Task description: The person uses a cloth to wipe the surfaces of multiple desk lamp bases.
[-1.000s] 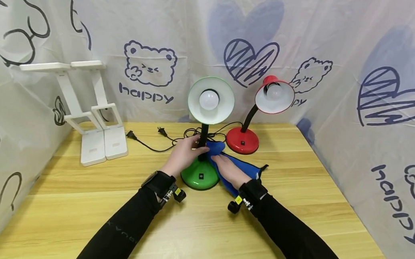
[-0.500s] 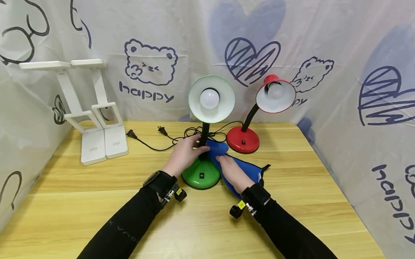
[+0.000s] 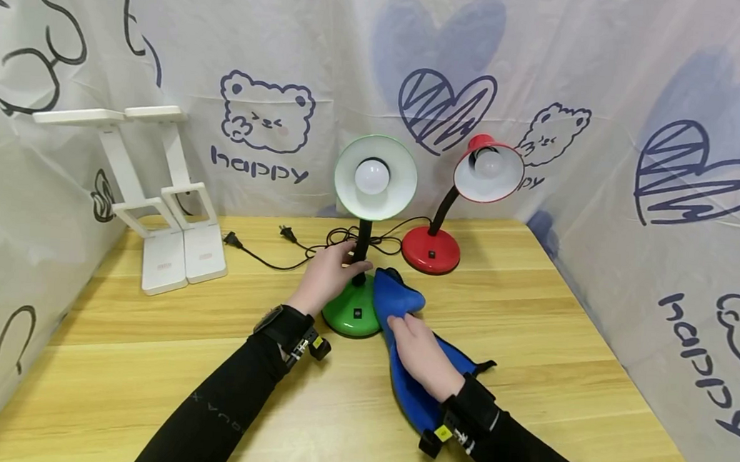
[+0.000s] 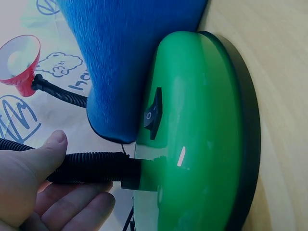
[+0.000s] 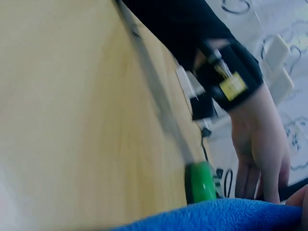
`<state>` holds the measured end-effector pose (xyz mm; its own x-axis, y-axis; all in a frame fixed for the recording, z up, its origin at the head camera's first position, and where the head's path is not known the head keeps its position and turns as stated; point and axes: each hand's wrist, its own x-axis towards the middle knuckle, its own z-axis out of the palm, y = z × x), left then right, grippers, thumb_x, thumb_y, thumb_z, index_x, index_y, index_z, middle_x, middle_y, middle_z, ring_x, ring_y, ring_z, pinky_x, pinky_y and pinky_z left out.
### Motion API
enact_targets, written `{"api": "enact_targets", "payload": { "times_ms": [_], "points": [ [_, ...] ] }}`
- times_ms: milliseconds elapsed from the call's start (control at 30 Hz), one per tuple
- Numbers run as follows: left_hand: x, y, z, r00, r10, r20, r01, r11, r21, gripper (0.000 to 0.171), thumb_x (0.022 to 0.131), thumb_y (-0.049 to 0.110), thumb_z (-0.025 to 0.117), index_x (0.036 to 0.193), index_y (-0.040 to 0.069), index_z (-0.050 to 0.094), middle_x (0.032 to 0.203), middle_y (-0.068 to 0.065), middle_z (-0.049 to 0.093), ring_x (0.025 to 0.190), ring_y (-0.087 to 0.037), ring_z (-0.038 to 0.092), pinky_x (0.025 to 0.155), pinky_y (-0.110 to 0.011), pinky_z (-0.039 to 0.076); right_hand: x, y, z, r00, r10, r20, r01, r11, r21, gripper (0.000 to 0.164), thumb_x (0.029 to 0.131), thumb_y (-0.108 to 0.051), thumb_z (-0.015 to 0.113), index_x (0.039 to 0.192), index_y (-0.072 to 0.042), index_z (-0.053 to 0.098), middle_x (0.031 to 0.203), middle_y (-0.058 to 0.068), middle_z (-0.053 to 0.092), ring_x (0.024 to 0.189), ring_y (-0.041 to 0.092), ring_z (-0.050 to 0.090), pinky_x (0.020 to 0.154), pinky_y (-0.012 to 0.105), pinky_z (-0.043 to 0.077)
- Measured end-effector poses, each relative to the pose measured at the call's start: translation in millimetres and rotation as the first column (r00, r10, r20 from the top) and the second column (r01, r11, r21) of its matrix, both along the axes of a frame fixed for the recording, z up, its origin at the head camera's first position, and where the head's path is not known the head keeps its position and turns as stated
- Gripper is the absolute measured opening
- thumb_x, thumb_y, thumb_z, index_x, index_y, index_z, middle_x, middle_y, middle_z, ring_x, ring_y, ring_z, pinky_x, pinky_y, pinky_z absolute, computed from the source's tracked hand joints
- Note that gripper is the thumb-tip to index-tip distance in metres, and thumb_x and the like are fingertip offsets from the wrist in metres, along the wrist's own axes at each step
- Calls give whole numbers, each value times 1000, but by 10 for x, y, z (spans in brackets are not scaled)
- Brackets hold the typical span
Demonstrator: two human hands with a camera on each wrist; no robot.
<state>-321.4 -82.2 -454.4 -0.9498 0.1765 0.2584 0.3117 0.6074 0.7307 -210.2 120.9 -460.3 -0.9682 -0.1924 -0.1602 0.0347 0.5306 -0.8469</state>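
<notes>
Tabletop (image 3: 331, 414): cloth (image 3: 397, 299) in right grip (image 3: 424, 355)

Bright, even light in the head view; dimmer, bluish wrist views.
Pale glare spreads over the surface (image 3: 304, 430) at lower centre, and the head view's edges look stretched. In the left wrist view, a white streak shines on the green base (image 4: 197, 120). The right wrist view is soft, its wristband (image 5: 248, 65) blurred, with a grey shadow slanting from upper centre.
</notes>
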Motion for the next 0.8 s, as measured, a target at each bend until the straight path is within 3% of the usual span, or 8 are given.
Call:
{"api": "enact_targets", "payload": {
  "times_ms": [33,167,400,567,767,800],
  "points": [
    [2,1,1,1000,0,-1,0,1000,-2,26,89,44,67,108,27,65,111,2,69,102,-16,67,81,-35,54,40,-19,-5,1000,15,-16,-14,1000,12,44,103,-49,33,75,-15,39,72,0,29,62,19,38,61,31,33],
    [12,3,6,1000,3,-2,-3,1000,-6,26,90,40,69,110,25,65,114,-1,68,104,-19,66,83,-38,53,194,-125,-32,996,72,-57,-69,997,42,46,104,-49,33,72,-15,36,66,-2,28,54,17,32,53,29,29],
    [24,6,15,1000,5,13,-5,1000,-16,27,90,41,67,112,25,65,116,-2,67,108,-21,65,86,-40,52,284,-293,-58,987,150,-58,-148,988,45,49,103,-53,31,72,-15,36,65,-2,30,52,18,34,51,29,30],
    [29,4,18,1000,-1,18,2,1000,-14,26,90,40,67,111,25,65,115,-1,68,107,-21,65,86,-40,52,275,-244,-55,994,108,-20,-108,994,11,47,103,-52,32,74,-15,38,68,-1,30,56,19,38,55,30,32],
    [19,-4,18,1000,-3,9,3,1000,1,24,90,40,68,108,25,66,112,0,69,104,-19,66,84,-38,53,222,-105,-24,1000,-5,-2,5,999,-45,41,103,-48,35,79,-15,44,78,-1,31,84,20,51,77,34,37],
    [16,-7,12,1000,-1,9,1,1000,4,24,90,40,68,108,25,66,111,0,69,103,-18,66,83,-38,53,202,-80,-27,1000,-23,-5,22,998,-58,39,103,-47,36,84,-15,48,83,-2,36,91,18,52,81,34,36]
  ]
}}
